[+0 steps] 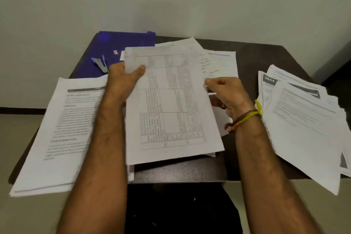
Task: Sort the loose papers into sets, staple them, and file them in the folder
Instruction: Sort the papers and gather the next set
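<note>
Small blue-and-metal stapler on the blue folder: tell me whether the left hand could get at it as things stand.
Probably yes: the small blue-and-metal stapler lies uncovered just beyond the left hand, but that hand first must release the white table-printed sheet.

- blue plastic folder (121,43) sits back-left on the dark table (266,53), small metal stapler (100,64) on it
- white paper stacks left (62,129) and right (303,119), gridded sheet (171,100) between them

Dim, even light; soft motion blur; wide-angle edge distortion.
</note>
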